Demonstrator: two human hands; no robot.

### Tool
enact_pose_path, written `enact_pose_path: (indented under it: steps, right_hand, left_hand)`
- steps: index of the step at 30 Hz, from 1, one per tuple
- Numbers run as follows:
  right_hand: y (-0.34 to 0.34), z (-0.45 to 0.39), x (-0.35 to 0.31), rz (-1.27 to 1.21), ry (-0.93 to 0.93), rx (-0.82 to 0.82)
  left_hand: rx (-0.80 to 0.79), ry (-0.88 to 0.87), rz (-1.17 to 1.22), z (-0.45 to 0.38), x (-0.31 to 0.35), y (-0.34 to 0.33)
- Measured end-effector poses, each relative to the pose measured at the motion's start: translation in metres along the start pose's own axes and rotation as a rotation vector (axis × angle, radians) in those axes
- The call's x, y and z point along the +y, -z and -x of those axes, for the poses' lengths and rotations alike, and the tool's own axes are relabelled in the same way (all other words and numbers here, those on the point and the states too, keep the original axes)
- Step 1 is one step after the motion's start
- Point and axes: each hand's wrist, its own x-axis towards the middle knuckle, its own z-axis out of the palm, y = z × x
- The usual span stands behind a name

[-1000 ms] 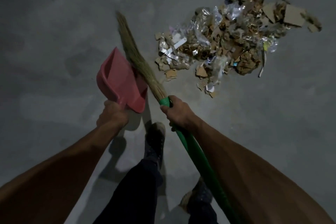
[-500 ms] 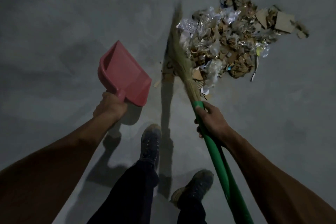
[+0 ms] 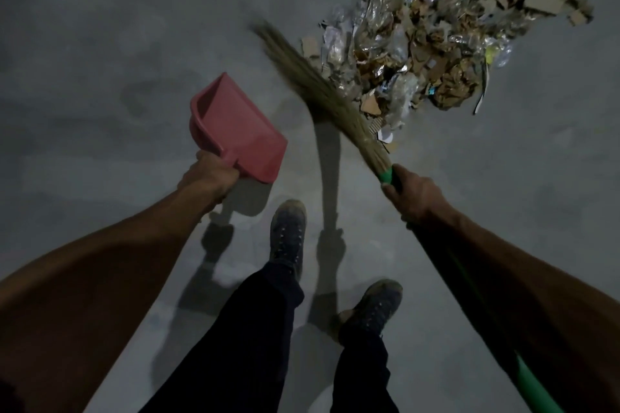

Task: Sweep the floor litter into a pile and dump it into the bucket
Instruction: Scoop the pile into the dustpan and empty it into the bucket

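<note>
My left hand (image 3: pixel 210 177) is closed in a fist around the handle of the pink dustpan (image 3: pixel 235 129), arm stretched forward from the lower left, the pan held up off the grey concrete floor (image 3: pixel 100 43) with its open mouth facing away from me and to the left. My right hand (image 3: pixel 414 198) is wrapped tight around the green handle (image 3: pixel 385 175) of the broom (image 3: pixel 322 90), gripping just below the straw bristles, forearm reaching in from the lower right. The bristles slant up and to the left, blurred, their near side against the left edge of the litter pile (image 3: pixel 436 40), which lies on the floor ahead and to my right: torn cardboard, crumpled clear plastic, paper scraps. I can read no writing on any of it. My two dark shoes (image 3: pixel 288 234) stand below.
</note>
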Motion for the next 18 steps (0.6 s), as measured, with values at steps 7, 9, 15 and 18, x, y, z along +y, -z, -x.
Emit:
enact_pose_path:
  steps: [7, 9, 15, 18]
  right_hand:
    - [0.015, 0.047, 0.020, -0.301, -0.039, 0.092]
    - [0.012, 0.050, 0.029, -0.321, -0.057, 0.147]
    - [0.010, 0.018, 0.040, -0.381, -0.066, 0.295]
    - [0.009, -0.008, 0.042, -0.466, -0.071, 0.349]
  left_hand:
    - [-0.188, -0.112, 0.095, -0.001, 0.005, 0.000]
    - [-0.207, -0.135, 0.102, -0.003, 0.012, 0.001]
    - [-0.212, -0.168, 0.123, -0.029, 0.030, -0.019]
    - [-0.210, -0.178, 0.116, -0.046, 0.043, -0.034]
